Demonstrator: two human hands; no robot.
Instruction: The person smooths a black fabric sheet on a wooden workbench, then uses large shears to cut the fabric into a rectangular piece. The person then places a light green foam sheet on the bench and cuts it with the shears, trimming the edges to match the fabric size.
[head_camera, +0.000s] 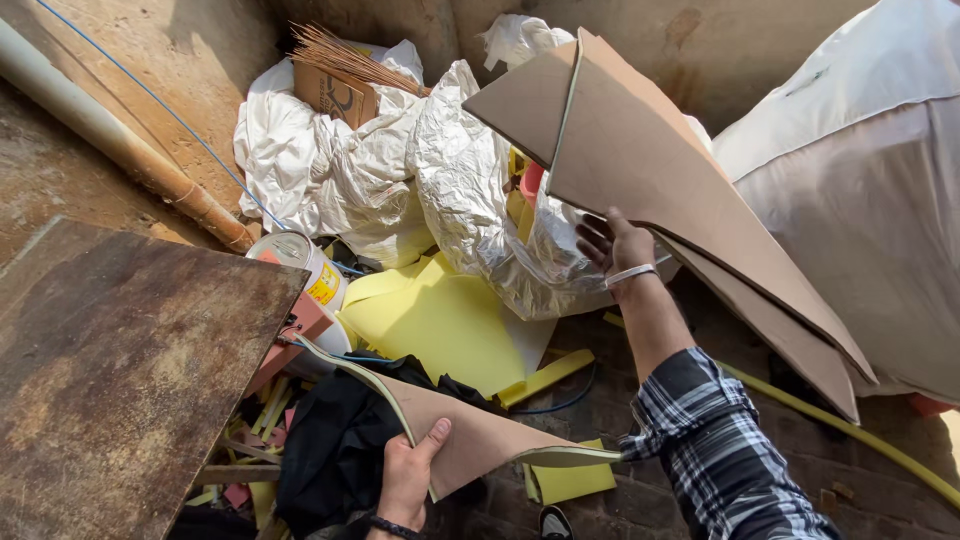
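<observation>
My right hand (612, 243) reaches up and grips the lower edge of a large brown board sheet (640, 150) with a pale yellow backing, held tilted in the air over the pile. A white band sits on that wrist, and the sleeve is dark plaid. Low in the view, my left hand (408, 472) holds a smaller curved brown sheet (480, 435) with a pale edge, thumb on top. Under it lie black cloth (335, 440) and flat yellow sheets (440, 320).
Crumpled white and silvery plastic (400, 160) is heaped against the back wall. A rusty brown board (120, 360) fills the left. A white tin (300, 262), a pipe (110, 130), a yellow hose (850, 430) and a big white sack (860, 190) surround the heap.
</observation>
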